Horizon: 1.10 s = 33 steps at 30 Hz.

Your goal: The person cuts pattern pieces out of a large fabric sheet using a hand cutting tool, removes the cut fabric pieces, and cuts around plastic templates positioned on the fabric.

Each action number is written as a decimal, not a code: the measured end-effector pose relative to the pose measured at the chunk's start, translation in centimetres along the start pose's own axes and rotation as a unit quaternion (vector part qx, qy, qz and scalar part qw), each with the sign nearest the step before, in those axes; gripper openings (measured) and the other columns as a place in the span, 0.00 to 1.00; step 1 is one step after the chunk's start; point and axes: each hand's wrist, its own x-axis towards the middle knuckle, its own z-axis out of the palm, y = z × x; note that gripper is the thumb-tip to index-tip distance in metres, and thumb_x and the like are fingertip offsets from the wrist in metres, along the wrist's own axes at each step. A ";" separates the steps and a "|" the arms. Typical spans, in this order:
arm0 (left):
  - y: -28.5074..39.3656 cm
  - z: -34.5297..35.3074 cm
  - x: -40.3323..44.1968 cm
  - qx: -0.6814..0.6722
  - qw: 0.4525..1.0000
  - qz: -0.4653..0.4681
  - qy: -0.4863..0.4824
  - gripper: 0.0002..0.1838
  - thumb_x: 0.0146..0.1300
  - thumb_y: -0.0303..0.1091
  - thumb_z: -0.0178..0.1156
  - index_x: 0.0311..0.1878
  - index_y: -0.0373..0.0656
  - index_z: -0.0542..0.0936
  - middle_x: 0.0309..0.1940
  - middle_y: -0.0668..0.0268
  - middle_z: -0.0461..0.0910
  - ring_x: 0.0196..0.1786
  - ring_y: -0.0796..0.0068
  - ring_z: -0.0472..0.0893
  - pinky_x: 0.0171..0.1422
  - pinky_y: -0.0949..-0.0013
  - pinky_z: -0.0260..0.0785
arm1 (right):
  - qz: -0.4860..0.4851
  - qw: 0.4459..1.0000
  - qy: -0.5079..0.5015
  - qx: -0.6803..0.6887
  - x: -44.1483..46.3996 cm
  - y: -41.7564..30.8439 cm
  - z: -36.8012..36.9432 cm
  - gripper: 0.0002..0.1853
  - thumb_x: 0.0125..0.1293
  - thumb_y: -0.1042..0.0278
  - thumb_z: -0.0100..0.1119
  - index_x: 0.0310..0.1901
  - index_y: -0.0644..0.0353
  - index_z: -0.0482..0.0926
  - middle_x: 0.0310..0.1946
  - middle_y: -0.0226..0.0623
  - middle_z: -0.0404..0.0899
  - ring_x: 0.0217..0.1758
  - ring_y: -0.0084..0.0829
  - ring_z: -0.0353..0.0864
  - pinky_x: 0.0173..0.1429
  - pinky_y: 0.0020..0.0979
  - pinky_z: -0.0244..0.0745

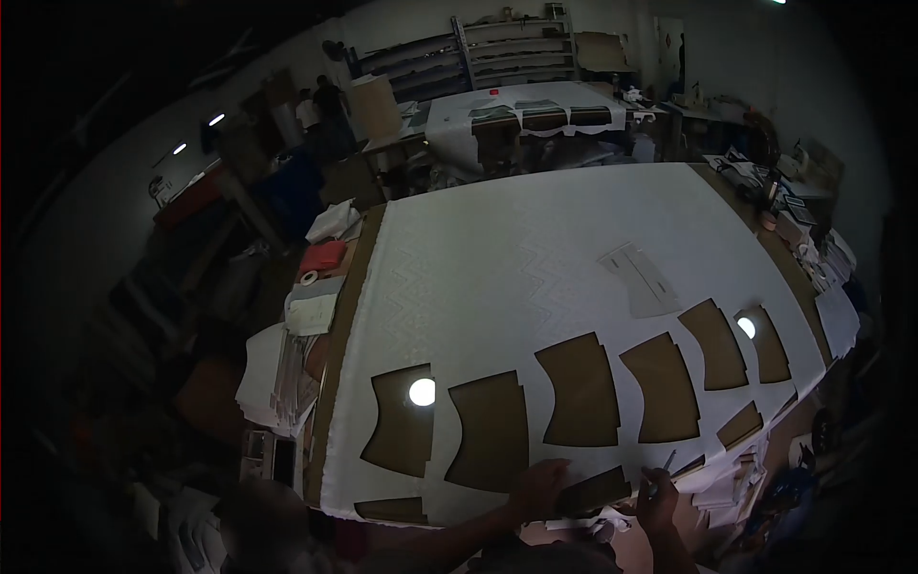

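White fabric (459, 249) covers the big table, with several cut-out openings that show a brown surface. My left hand (543, 486) rests on the fabric at the near edge, fingers stretched to the right, beside a small cut-out (595, 490). To the right of that cut-out, my right hand (656, 493) is closed round a thin pen-like tool (671, 461) that points up. A clear template (643, 279) lies on the fabric at right of centre.
Paper stacks (277, 378) and a red cloth (323, 255) line the left edge. Tools and papers (813, 239) crowd the right edge. Farther back are another fabric-covered table (449, 113), shelves (516, 48) and two people (330, 110) at the left.
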 end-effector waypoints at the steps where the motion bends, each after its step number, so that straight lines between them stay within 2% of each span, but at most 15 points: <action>1: -0.5 0.5 0.4 0.059 0.995 0.067 0.049 0.19 0.71 0.38 0.66 0.61 0.42 0.81 0.49 0.55 0.85 0.49 0.54 0.86 0.55 0.55 0.80 | -0.016 1.000 0.005 -0.014 1.2 1.0 -0.6 0.13 0.66 0.78 0.66 0.52 0.62 0.79 0.43 0.52 0.87 0.46 0.54 0.89 0.49 0.46 0.84; 2: -0.6 0.8 1.1 0.063 0.995 0.064 0.051 0.19 0.71 0.38 0.66 0.61 0.42 0.81 0.49 0.55 0.85 0.49 0.54 0.86 0.55 0.55 0.80 | -0.031 0.999 0.011 -0.030 2.2 2.3 -1.4 0.16 0.64 0.78 0.67 0.53 0.62 0.78 0.46 0.52 0.87 0.48 0.56 0.88 0.51 0.48 0.84; 3: -0.7 1.2 1.8 0.136 0.985 0.068 0.081 0.19 0.70 0.38 0.66 0.60 0.41 0.81 0.52 0.54 0.84 0.54 0.51 0.83 0.60 0.51 0.76 | -0.032 0.999 0.009 -0.026 3.2 3.9 -2.3 0.16 0.64 0.78 0.67 0.53 0.62 0.78 0.46 0.52 0.87 0.48 0.56 0.88 0.51 0.48 0.84; 4: -0.3 1.7 2.2 0.207 0.970 0.070 0.107 0.19 0.69 0.39 0.66 0.59 0.40 0.82 0.54 0.54 0.83 0.59 0.48 0.81 0.65 0.47 0.73 | 0.009 0.999 -0.009 -0.032 4.1 5.9 -3.2 0.17 0.64 0.78 0.67 0.55 0.63 0.78 0.48 0.54 0.85 0.51 0.58 0.86 0.54 0.49 0.83; 6: 1.3 3.0 2.9 0.248 0.960 0.047 0.122 0.20 0.69 0.40 0.66 0.60 0.41 0.81 0.56 0.52 0.82 0.61 0.47 0.80 0.67 0.46 0.71 | 0.052 0.998 -0.030 -0.038 5.9 10.0 -5.1 0.19 0.64 0.79 0.66 0.56 0.64 0.78 0.50 0.57 0.84 0.53 0.60 0.84 0.56 0.51 0.82; 8: 2.5 3.4 3.4 0.310 0.939 0.013 0.147 0.23 0.68 0.42 0.67 0.61 0.40 0.80 0.59 0.49 0.80 0.64 0.45 0.77 0.69 0.44 0.69 | -0.030 0.994 0.037 -0.097 7.7 13.9 -6.0 0.23 0.61 0.81 0.64 0.59 0.65 0.76 0.50 0.58 0.83 0.54 0.64 0.81 0.59 0.54 0.79; 9: 2.5 3.5 3.5 0.329 0.931 -0.003 0.158 0.24 0.67 0.42 0.68 0.61 0.39 0.79 0.60 0.47 0.79 0.65 0.44 0.76 0.70 0.45 0.69 | -0.027 0.995 0.038 -0.094 8.3 15.6 -6.8 0.23 0.61 0.81 0.64 0.59 0.65 0.76 0.50 0.58 0.83 0.54 0.64 0.81 0.59 0.54 0.79; 11: 1.8 3.7 3.7 0.354 0.919 -0.026 0.172 0.24 0.67 0.42 0.68 0.61 0.38 0.79 0.62 0.45 0.78 0.66 0.43 0.75 0.71 0.44 0.68 | -0.088 0.992 0.000 -0.090 9.5 18.6 -8.4 0.32 0.55 0.83 0.60 0.66 0.65 0.72 0.50 0.59 0.82 0.54 0.65 0.79 0.60 0.57 0.75; 12: 1.6 3.9 3.7 0.378 0.906 -0.051 0.186 0.24 0.68 0.42 0.68 0.61 0.37 0.79 0.64 0.44 0.76 0.68 0.42 0.74 0.73 0.44 0.67 | -0.085 0.992 -0.001 -0.088 10.0 19.6 -8.7 0.32 0.55 0.83 0.60 0.66 0.65 0.72 0.50 0.59 0.82 0.54 0.65 0.79 0.60 0.57 0.75; 14: 2.1 4.2 4.0 0.377 0.905 -0.070 0.185 0.24 0.67 0.42 0.68 0.61 0.37 0.79 0.65 0.44 0.76 0.68 0.41 0.74 0.74 0.44 0.67 | -0.153 0.986 -0.001 -0.061 10.4 20.2 -8.9 0.40 0.49 0.83 0.58 0.71 0.66 0.68 0.50 0.58 0.81 0.53 0.64 0.78 0.60 0.59 0.73; 17: 2.4 4.5 4.2 0.375 0.902 -0.093 0.191 0.25 0.67 0.42 0.69 0.61 0.37 0.79 0.66 0.44 0.75 0.69 0.41 0.74 0.75 0.44 0.66 | -0.159 0.985 0.008 -0.067 10.6 19.3 -9.4 0.44 0.48 0.82 0.58 0.74 0.68 0.65 0.51 0.57 0.81 0.51 0.63 0.77 0.59 0.58 0.73; 18: 2.4 4.6 4.2 0.375 0.901 -0.099 0.195 0.25 0.66 0.42 0.69 0.62 0.38 0.79 0.66 0.44 0.75 0.69 0.41 0.74 0.76 0.45 0.66 | -0.161 0.985 0.008 -0.066 10.7 19.2 -9.5 0.44 0.48 0.82 0.58 0.74 0.68 0.65 0.51 0.57 0.81 0.51 0.63 0.77 0.59 0.58 0.73; 20: 2.2 4.6 4.0 0.385 0.897 -0.098 0.194 0.26 0.66 0.42 0.69 0.62 0.38 0.79 0.66 0.44 0.75 0.69 0.42 0.74 0.75 0.45 0.66 | -0.106 0.992 -0.013 -0.064 10.4 19.0 -9.5 0.43 0.49 0.80 0.59 0.74 0.68 0.65 0.52 0.55 0.81 0.51 0.61 0.77 0.60 0.58 0.73; 27: 1.8 4.5 3.9 0.389 0.894 -0.074 0.210 0.27 0.65 0.42 0.71 0.63 0.39 0.79 0.67 0.45 0.75 0.69 0.42 0.75 0.74 0.45 0.68 | -0.146 0.985 0.008 -0.089 10.3 19.1 -9.1 0.44 0.50 0.81 0.61 0.75 0.66 0.65 0.52 0.52 0.82 0.56 0.60 0.76 0.62 0.56 0.72; 33: 2.0 4.1 3.5 0.369 0.904 -0.074 0.205 0.25 0.65 0.42 0.71 0.61 0.39 0.79 0.65 0.45 0.76 0.69 0.42 0.74 0.75 0.44 0.67 | -0.093 0.989 -0.016 -0.113 9.9 19.3 -8.8 0.39 0.51 0.83 0.60 0.71 0.64 0.70 0.53 0.49 0.83 0.58 0.59 0.77 0.63 0.54 0.73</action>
